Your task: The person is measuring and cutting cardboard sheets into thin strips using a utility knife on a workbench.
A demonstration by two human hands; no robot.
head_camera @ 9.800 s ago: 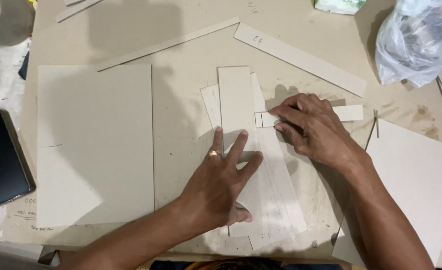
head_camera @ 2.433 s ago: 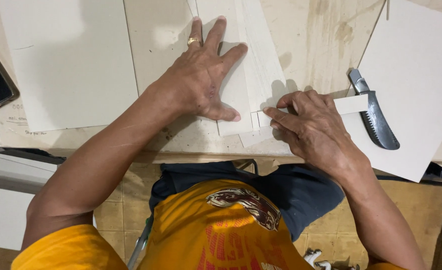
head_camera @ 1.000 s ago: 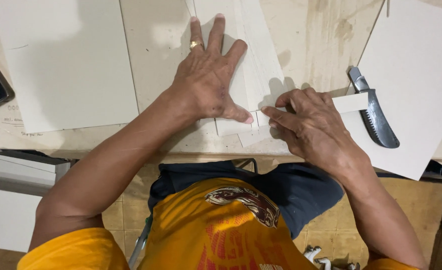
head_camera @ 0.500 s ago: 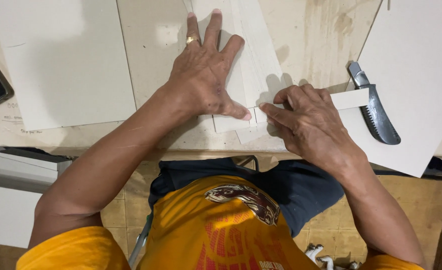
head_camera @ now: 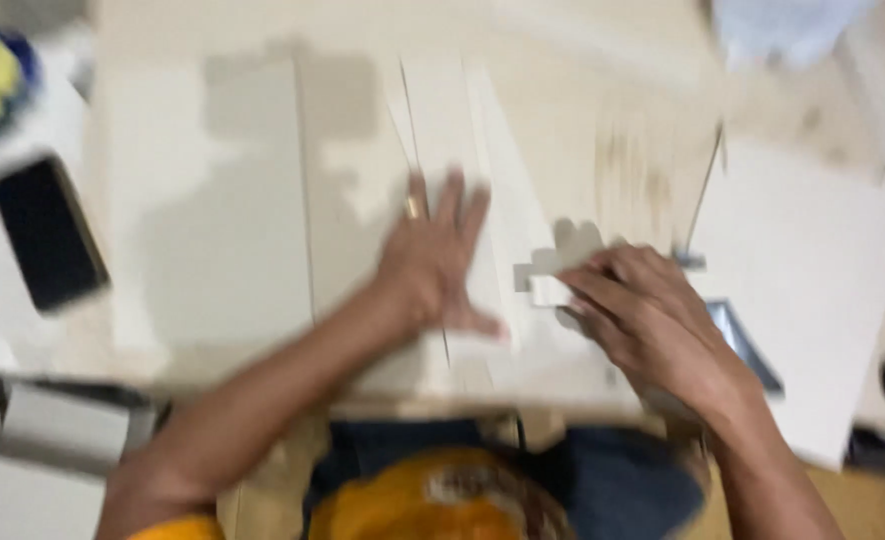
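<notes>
My right hand (head_camera: 653,330) has its fingertips (head_camera: 575,283) bunched and curled over a small pale strip of card (head_camera: 551,290), which pokes out just left of them; they look pinched onto its end, though the blur keeps me from seeing whether anything else sits inside that grip. My left hand (head_camera: 433,262) lies flat with fingers spread wide, a gold ring (head_camera: 414,208) on one of them, pressing down on the long narrow strips of pale board (head_camera: 463,150) that run away from me across the light wooden worktable (head_camera: 583,100); it holds nothing, it only pins. The small strip sits between my two hands, just off my left thumb and touching the pinned strips at their right edge. I judge the work as partway along: several strips already lie cut and side by side, and this one is under my fingers, not yet set aside. Further out, a large pale sheet of board (head_camera: 213,200) lies left of the strips, a white sheet (head_camera: 813,260) to my right with a grey metal tool (head_camera: 743,345) by my wrist, and a black phone (head_camera: 48,230) at the far left
</notes>
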